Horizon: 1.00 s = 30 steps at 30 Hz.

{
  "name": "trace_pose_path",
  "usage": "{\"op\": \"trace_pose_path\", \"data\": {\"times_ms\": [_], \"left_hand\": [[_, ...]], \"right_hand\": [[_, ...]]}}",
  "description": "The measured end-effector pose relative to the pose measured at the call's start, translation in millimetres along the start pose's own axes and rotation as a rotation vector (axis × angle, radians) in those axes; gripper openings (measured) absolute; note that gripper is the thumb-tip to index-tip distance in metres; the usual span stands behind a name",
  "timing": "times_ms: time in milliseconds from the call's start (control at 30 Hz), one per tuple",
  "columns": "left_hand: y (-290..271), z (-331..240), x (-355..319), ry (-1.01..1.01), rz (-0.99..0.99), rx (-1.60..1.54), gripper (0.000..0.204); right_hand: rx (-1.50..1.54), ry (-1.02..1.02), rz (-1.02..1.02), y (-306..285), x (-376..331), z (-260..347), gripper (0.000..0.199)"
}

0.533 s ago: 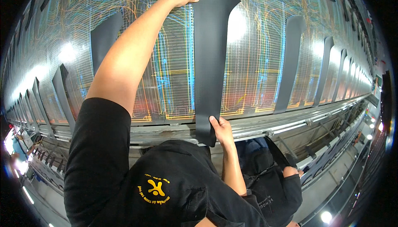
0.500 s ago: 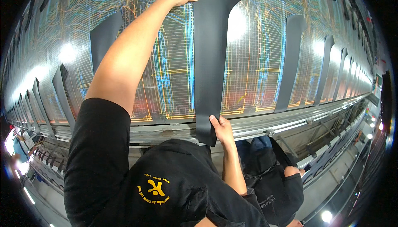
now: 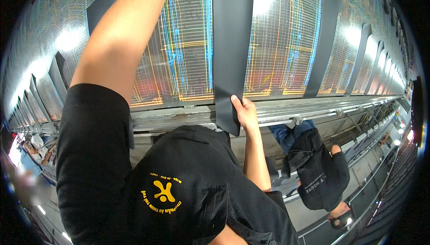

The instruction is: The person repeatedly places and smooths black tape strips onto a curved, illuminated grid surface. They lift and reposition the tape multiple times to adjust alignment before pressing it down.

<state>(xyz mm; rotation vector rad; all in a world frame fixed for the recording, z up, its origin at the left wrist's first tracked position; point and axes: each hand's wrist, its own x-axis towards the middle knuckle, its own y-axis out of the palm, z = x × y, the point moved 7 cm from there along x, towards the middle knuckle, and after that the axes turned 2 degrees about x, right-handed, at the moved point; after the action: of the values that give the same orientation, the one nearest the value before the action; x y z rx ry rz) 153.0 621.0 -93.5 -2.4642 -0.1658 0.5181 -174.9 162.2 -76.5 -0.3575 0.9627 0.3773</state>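
the right hand pinches the lower end of one dark strip across the edge of the table (left hand is out of view), seemingly not yet settled, while other strips already lie on both sides.

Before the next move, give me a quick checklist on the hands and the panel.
1. Right hand on the dark panel: ok, it grips the right edge near the lower end.
2. Left hand on the far end: cannot tell, the left forearm runs out of view.
3. Panel wholly on the table: not ok, its lower end hangs over the metal rail.
4. Gap to the next panel on the right: ok.
5. Co-worker apart from the held panel: ok.
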Motion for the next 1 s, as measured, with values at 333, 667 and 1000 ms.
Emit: {"op": "trace_pose_path", "data": {"times_ms": [333,667,1000], "left_hand": [[-9,-10,12,0.069,-0.039,0.100,0.024],[-13,-14,5,0.096,-0.055,0.143,0.024],[-10,-13,10,0.127,-0.064,0.166,0.024]], "right_hand": [[-0.146,0.024,-0.075,-4,1,6,0.035],[0.070,0.144,-0.007,-8,-13,11,0.037],[-0.279,0.032,-0.096,-8,-2,16,0.045]]}}
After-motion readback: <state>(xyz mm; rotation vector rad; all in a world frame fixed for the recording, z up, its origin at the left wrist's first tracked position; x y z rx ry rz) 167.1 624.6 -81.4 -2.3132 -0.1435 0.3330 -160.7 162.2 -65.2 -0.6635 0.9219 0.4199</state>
